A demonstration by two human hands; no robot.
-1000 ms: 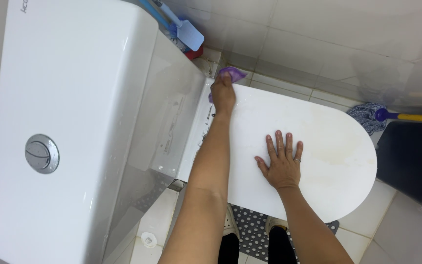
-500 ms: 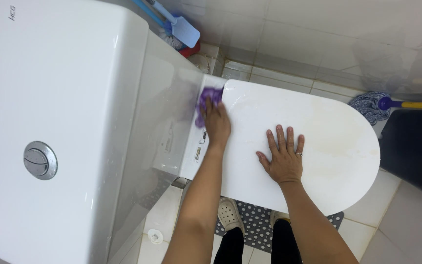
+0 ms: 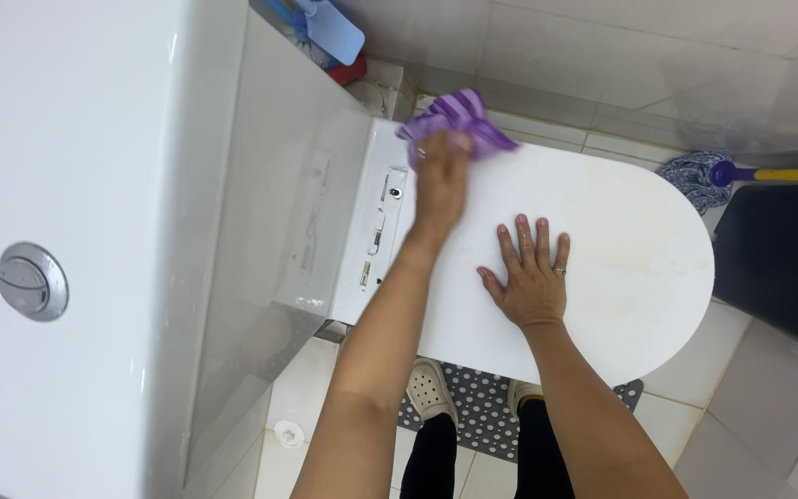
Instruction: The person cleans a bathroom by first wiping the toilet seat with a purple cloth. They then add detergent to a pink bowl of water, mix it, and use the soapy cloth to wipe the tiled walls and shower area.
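A white toilet with its lid closed fills the middle of the view. My left hand grips a purple striped cloth and presses it on the far rear corner of the lid, near the hinge. My right hand lies flat on the middle of the lid with fingers spread and a ring on one finger. The white cistern with its round chrome flush button stands on the left.
A blue brush leans behind the cistern. A mop with a purple and yellow handle lies on the tiled floor at right, beside a dark bin. A grey dotted mat is under my feet.
My left hand has swept the purple cloth back and forth along the rear of the lid, ending at its far corner. My right hand has stayed flat on the lid.
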